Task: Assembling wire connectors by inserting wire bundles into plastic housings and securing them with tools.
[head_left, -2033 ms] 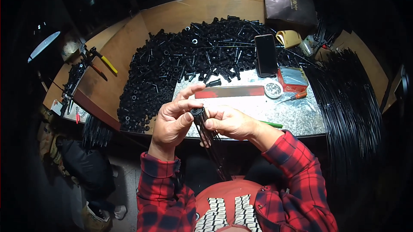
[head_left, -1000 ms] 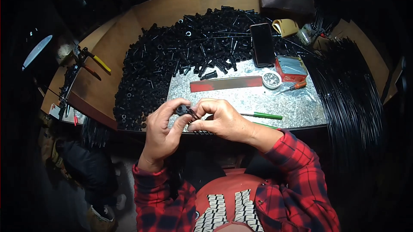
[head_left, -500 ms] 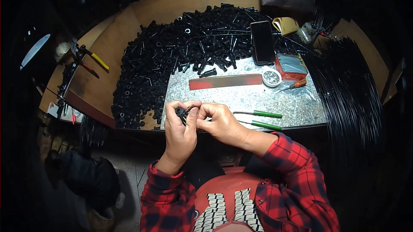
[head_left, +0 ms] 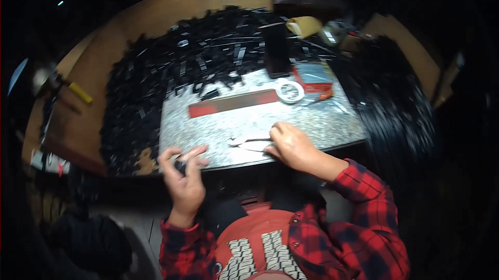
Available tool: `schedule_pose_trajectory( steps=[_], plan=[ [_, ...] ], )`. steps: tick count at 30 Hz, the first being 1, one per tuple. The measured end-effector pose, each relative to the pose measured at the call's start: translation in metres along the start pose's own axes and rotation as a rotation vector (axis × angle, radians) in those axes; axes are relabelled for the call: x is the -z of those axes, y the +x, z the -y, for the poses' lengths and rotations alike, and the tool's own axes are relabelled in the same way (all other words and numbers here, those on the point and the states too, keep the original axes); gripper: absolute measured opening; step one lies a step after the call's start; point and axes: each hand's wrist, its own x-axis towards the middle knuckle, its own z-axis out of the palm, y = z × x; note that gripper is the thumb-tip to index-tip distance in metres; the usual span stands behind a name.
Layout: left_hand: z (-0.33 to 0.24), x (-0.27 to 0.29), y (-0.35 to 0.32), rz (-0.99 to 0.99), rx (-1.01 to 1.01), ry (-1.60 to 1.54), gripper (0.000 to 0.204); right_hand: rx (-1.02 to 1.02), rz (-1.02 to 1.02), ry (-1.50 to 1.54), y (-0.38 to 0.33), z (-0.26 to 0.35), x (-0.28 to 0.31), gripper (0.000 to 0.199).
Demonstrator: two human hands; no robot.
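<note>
My left hand (head_left: 186, 184) is at the table's front edge, its fingers curled around a small black plastic part (head_left: 180, 167), mostly hidden and blurred. To the right, my right hand (head_left: 292, 145) is closed over the handles of a pair of pliers (head_left: 248, 142). The pliers' metal jaws point left over the grey speckled work surface (head_left: 218, 129), and the hand covers their handles. Beyond both hands lies a flat red-and-brown strip (head_left: 234, 103).
A heap of black plastic parts (head_left: 156, 77) spreads across the back and left. A white bowl (head_left: 289, 91), a phone (head_left: 276, 51), a red box (head_left: 315, 77) and an orange-handled screwdriver (head_left: 325, 95) lie at the right, beside long black rods (head_left: 400, 119). Yellow-handled pliers (head_left: 78, 91) are far left.
My hands have moved apart. The right hand has left the black part and closed on the green-handled pliers; the left keeps the part. The whole view has shifted and blurred.
</note>
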Motion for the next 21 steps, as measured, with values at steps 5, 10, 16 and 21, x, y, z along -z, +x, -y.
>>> schedule_pose_trajectory(
  steps=[5,10,16,21],
  plan=[
    [0.004,-0.001,-0.003,0.034,0.102,-0.212,0.038,0.136,0.025,-0.077,-0.018,-0.010,-0.006,0.028],
    [0.011,-0.006,-0.007,0.068,0.132,-0.230,0.042,0.103,0.056,-0.145,-0.019,-0.011,-0.009,0.026],
    [0.024,-0.006,-0.031,0.024,0.205,-0.272,0.035,-0.096,-0.172,0.546,-0.001,0.019,0.011,0.030],
    [0.020,-0.018,-0.033,0.192,0.083,-0.071,0.064,0.150,-0.089,0.109,0.004,0.031,0.059,0.032]
  ],
)
